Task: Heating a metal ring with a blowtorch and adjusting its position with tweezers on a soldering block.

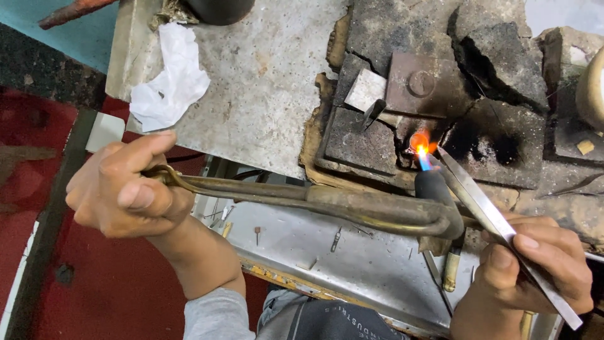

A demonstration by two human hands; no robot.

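as seen from the head camera looking down, the left hand (129,189) has its fingers curled tight around the looped handle end of a long brass gas torch (327,204), thumb pressed along the side. the torch runs away from those fingers to the right and bends up to a dark nozzle, where a short blue flame (425,160) burns. just past the flame tip a small piece (418,141) glows orange on a charred soldering block (371,141); its shape is too small to tell.

the right hand (535,264) pinches a pair of long steel tweezers (497,217) between thumb and fingers, the tips reaching up and left to the glowing piece, touching or nearly touching it.

judging by the glow, heating is well under way; whether a joint has flowed cannot be told.

beyond the fingertips, cracked black blocks crowd the flame on all sides. left of them lies a grey slab (264,82) with crumpled white paper (167,79) on it, well apart from the flame. below both hands a metal tray (352,258) holds small scraps, and there the wrists have open room.
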